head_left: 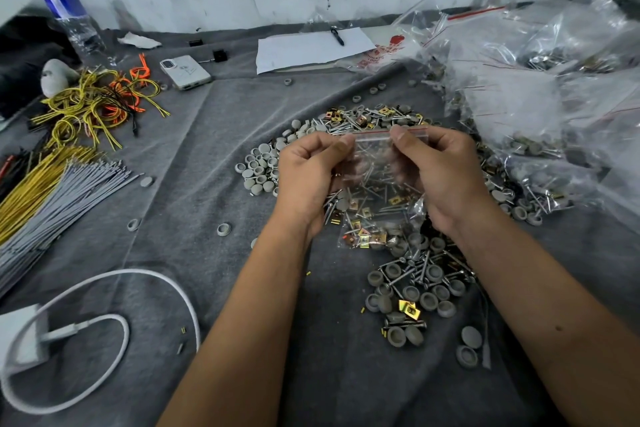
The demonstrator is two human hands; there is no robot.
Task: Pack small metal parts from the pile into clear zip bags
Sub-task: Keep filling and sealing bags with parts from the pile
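Left hand: the left hand (308, 166) pinches the top left corner of a small clear zip bag (377, 184), fingers curled in.
Right hand: the right hand (440, 170) pinches the bag's top right corner at its red-lined seal, thumb in front.
Bag: held upright above the pile (408, 274), with screws, grey caps and gold clips settled at the bottom.
Pile: spread across a grey cloth (207, 236), round and below both hands.
Risk: if the seal is only half pressed, parts could spill back out; screw points could pierce the thin film.
Nearby: a heap of filled bags (540, 87) sits to the right.
Hard to tell: whether the seal is closed; fingers cover both ends.
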